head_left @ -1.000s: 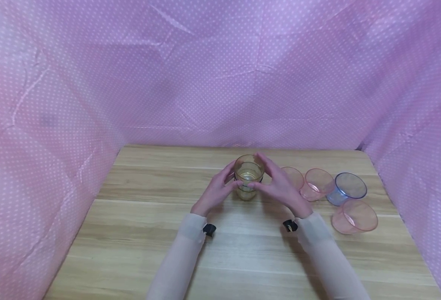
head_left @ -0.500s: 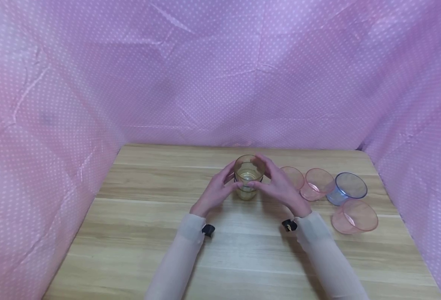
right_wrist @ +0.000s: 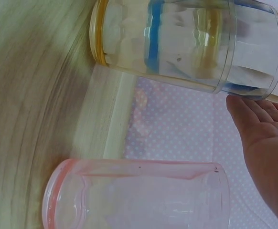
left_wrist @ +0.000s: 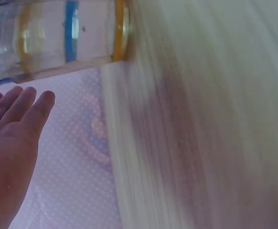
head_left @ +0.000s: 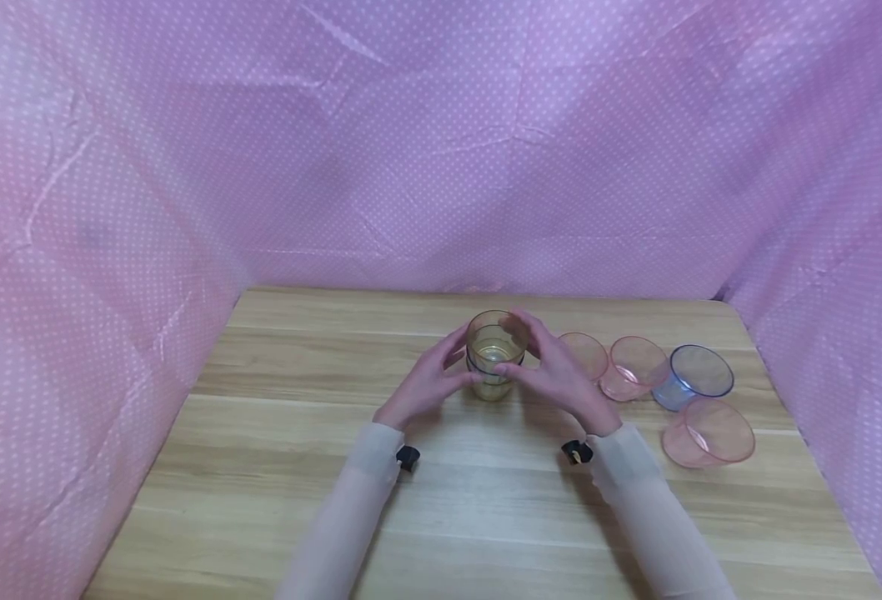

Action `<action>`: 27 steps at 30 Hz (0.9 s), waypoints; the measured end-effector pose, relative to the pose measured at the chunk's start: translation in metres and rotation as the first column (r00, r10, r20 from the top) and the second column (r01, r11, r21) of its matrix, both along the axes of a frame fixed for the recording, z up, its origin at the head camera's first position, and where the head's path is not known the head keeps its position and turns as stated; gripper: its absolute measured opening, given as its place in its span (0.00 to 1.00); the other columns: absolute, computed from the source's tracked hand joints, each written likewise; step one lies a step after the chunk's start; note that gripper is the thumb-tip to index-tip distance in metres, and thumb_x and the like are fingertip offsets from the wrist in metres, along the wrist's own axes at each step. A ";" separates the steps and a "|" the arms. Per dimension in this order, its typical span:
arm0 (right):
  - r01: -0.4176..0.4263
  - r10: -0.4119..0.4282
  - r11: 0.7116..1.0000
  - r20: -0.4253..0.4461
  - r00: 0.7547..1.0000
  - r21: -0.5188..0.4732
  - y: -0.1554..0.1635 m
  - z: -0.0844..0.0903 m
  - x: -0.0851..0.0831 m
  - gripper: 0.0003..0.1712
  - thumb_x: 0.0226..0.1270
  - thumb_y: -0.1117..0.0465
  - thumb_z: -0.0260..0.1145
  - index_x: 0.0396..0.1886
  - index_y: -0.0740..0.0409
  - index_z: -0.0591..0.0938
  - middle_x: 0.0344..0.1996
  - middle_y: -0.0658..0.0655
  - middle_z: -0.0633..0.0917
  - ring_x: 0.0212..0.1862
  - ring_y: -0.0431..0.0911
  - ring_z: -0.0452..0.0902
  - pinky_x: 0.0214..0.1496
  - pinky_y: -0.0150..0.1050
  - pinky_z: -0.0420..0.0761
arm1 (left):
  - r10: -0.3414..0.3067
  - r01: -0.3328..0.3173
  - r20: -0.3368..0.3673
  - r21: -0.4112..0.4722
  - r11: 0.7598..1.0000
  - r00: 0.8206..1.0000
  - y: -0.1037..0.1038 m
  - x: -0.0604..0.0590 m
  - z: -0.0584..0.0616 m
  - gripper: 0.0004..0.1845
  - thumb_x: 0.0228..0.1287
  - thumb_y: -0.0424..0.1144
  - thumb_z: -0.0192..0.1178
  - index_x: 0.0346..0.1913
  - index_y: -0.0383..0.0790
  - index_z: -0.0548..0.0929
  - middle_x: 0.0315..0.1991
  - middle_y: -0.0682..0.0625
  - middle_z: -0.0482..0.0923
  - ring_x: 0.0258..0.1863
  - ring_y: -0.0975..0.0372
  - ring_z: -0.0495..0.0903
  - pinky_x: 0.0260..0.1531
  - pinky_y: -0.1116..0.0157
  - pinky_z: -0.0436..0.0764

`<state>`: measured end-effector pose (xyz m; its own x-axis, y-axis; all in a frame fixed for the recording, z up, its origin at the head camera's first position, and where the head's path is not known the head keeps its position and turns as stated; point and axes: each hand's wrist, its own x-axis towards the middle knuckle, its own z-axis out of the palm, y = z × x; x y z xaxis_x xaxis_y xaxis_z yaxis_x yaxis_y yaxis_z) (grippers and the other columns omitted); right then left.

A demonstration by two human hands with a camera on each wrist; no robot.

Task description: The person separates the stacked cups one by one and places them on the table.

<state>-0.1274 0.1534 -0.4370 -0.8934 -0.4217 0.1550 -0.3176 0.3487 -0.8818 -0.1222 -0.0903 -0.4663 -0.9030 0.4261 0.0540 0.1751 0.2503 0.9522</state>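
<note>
A stack of clear cups (head_left: 493, 352) with yellow and blue rims stands upright mid-table. My left hand (head_left: 429, 382) flanks it on the left and my right hand (head_left: 557, 371) on the right, the thumbs meeting its front. In the left wrist view the left fingers (left_wrist: 19, 102) lie straight just beside the stack (left_wrist: 58, 38). The right wrist view shows straight fingertips (right_wrist: 253, 112) at the rim of the stack (right_wrist: 187, 43). Neither hand curls round it.
Right of the stack, a pink cup (head_left: 587, 354) (right_wrist: 144, 195), another pink cup (head_left: 636, 367), a blue cup (head_left: 696, 375) and a third pink cup (head_left: 711, 433) lie on the wooden table (head_left: 261, 467). Pink dotted cloth (head_left: 441, 150) walls in three sides.
Both forearms have drifted slightly left and nearer. The hands stay on either side of the stack, which has barely shifted.
</note>
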 end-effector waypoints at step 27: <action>0.067 -0.065 0.997 0.061 0.996 -0.033 -0.005 0.002 0.002 0.55 0.60 0.47 0.80 0.80 0.58 0.61 0.72 0.53 0.75 0.75 0.49 0.67 0.79 0.49 0.66 | -0.074 0.073 -0.047 -0.014 0.997 0.996 0.004 -0.009 -0.004 0.43 0.70 0.38 0.68 0.83 0.45 0.58 0.77 0.46 0.66 0.74 0.53 0.69 0.74 0.61 0.70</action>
<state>-0.1252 0.1489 -0.4350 -0.9272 -0.3567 0.1140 -0.2410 0.3355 -0.9107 -0.1312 -0.0865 -0.4699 -0.8658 0.4923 0.0903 0.2383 0.2469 0.9393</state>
